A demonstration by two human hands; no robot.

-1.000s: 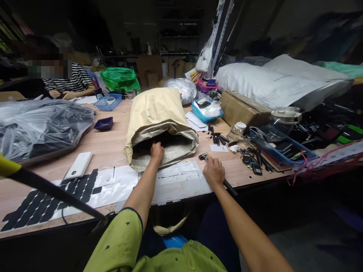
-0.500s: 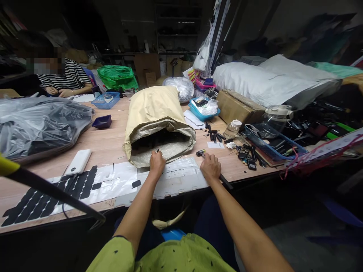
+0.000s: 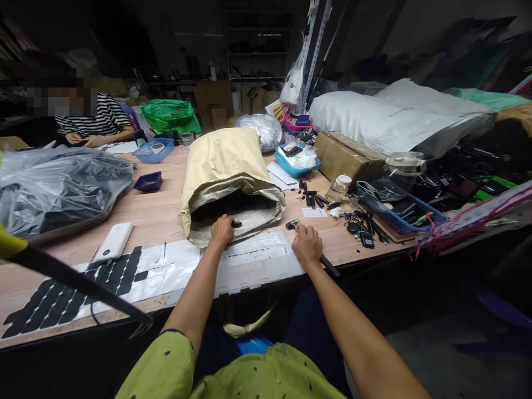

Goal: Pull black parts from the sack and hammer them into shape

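A large cream sack (image 3: 226,158) lies on the table with its open mouth facing me. At the front lip of that mouth is my left hand (image 3: 223,229), closed around a small black piece (image 3: 236,224) whose end sticks out to the right. My right hand (image 3: 307,244) rests at the table's front edge, wrapped round a small hammer (image 3: 292,224); its head shows beyond the fingers and the dark handle (image 3: 330,265) behind the hand. Between my hands lies a white plastic-covered sheet (image 3: 257,263). What the sack holds is too dark to make out.
Left are black patches on white backing (image 3: 68,293), a white power bank (image 3: 114,241) and a dark plastic-wrapped bundle (image 3: 62,185). Right are black parts (image 3: 311,198), a jar (image 3: 338,189), a blue tray (image 3: 399,213) and a cardboard box (image 3: 349,158). A person (image 3: 93,119) sits far left.
My left hand has moved left and slightly up, onto the sack's lip, with the black piece. The dark patch that lay left of it on the sheet is gone from view. My right hand stays put.
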